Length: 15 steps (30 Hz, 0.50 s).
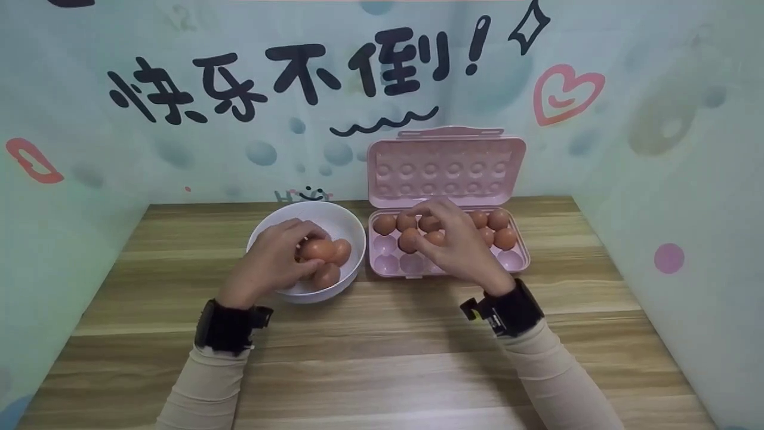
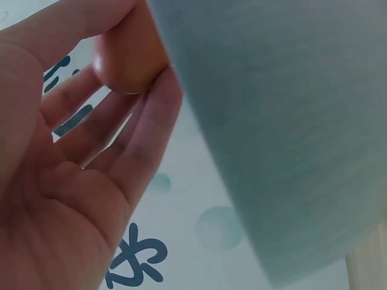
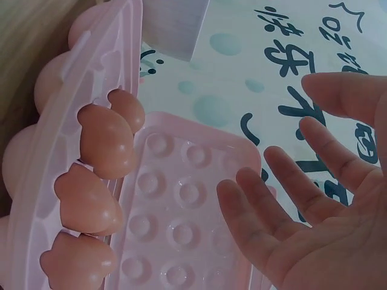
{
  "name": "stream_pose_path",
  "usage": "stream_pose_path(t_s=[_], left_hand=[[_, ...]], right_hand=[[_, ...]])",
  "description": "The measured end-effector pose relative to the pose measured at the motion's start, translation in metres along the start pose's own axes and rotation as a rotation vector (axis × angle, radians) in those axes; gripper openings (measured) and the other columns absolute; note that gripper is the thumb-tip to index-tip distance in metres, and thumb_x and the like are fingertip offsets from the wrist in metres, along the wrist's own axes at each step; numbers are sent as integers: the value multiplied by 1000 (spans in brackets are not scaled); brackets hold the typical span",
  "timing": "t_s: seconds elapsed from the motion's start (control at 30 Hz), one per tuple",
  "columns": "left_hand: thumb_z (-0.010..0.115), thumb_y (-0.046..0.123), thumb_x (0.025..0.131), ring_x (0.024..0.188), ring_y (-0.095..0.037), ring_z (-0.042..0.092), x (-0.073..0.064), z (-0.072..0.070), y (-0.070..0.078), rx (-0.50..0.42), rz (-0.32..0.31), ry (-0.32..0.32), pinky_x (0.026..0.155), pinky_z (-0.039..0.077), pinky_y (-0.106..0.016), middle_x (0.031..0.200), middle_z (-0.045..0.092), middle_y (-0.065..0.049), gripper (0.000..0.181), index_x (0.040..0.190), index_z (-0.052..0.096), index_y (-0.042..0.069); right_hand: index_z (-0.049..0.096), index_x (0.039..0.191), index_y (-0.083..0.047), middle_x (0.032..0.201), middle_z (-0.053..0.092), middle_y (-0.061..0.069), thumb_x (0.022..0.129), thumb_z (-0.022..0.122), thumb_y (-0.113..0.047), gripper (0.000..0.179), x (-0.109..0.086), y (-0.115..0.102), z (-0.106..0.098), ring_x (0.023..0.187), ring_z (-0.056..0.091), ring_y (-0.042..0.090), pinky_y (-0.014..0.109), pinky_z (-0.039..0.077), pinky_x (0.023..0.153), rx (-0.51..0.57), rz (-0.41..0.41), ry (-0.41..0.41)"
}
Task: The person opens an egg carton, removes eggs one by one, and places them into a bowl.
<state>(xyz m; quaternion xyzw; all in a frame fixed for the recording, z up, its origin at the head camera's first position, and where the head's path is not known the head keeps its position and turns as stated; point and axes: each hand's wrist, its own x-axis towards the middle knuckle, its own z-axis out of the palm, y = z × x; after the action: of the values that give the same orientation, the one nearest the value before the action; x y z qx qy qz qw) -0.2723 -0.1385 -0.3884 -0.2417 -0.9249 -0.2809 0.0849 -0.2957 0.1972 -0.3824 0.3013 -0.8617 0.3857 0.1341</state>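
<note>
On the left of the table stands a white bowl [image 1: 346, 224] with brown eggs [image 1: 326, 277] in it. My left hand [image 1: 265, 263] reaches over its rim and grips one egg [image 1: 316, 249] between thumb and fingers; the left wrist view shows this egg [image 2: 130, 57] beside the bowl's wall [image 2: 272, 133]. To the right lies a pink egg carton [image 1: 410, 263], its lid [image 1: 447, 164] raised. Several eggs [image 1: 505, 239] fill its back and middle rows, while front cups show bare. My right hand [image 1: 461, 245] hovers over the carton, fingers [image 3: 302, 187] spread and holding nothing.
The bowl and carton stand side by side near the back edge of the wooden table [image 1: 370, 358]. A printed cloth backdrop [image 1: 239, 161] rises right behind them and along both sides. The raised lid leans close to the backdrop.
</note>
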Motion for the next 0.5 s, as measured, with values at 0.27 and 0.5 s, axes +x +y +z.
stream_pose_path(t_s=[0.27, 0.5], left_hand=[[82, 11, 85, 103, -30, 63, -5, -4, -13, -13, -83, -77, 95, 51, -46, 111, 72, -11, 32, 115, 73, 4], [81, 9, 85, 89, -26, 60, -6, -6, -18, -19, -127, -135, 83, 49, -40, 92, 68, -7, 18, 100, 72, 5]], right_hand=[[71, 122, -13, 113, 65, 2, 97, 78, -18, 27, 0, 4, 2, 106, 56, 19, 46, 52, 93, -21, -3, -17], [71, 122, -12, 117, 67, 2, 98, 78, -21, 26, 0, 4, 3, 111, 59, 18, 39, 52, 96, -19, -6, -14]])
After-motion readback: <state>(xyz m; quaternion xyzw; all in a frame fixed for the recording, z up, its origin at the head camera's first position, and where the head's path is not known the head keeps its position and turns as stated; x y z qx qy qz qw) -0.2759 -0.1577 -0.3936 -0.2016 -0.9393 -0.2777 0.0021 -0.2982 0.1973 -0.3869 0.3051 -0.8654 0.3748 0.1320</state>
